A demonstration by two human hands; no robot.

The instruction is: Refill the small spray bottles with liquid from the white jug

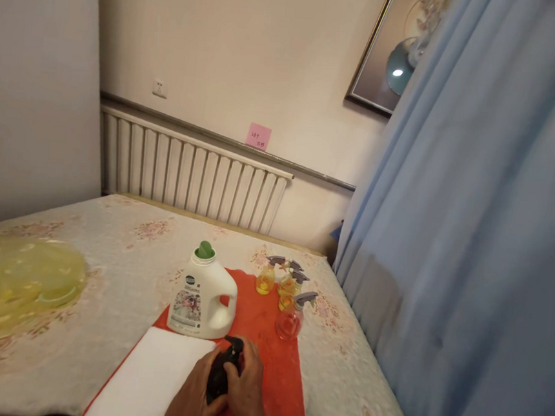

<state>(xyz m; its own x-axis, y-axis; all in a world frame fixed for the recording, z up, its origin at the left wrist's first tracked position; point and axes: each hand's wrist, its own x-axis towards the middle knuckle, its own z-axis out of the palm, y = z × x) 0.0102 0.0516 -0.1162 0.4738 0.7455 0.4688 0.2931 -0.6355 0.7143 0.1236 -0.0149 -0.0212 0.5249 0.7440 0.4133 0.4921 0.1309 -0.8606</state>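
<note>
A small black pump bottle (217, 376) is between my two hands, low in the head view. My left hand (193, 395) wraps round the bottle's body from the left. From the right, my right hand (249, 387) grips its upper part near the pump head. Just beyond stands a white jug (201, 302) with a side handle and a green spout piece (204, 249) at its mouth. To its right are several small spray bottles with grey triggers, including a pink one (289, 325) and a yellow one (265, 281). A white sheet (150, 378) lies left of my hands.
A red mat (285, 390) lies under the jug and sheet on a floral-covered surface (121, 272). A translucent yellow object (18, 282) is at the left. A radiator (193, 168) lines the back wall, and a blue curtain (451, 217) hangs at the right.
</note>
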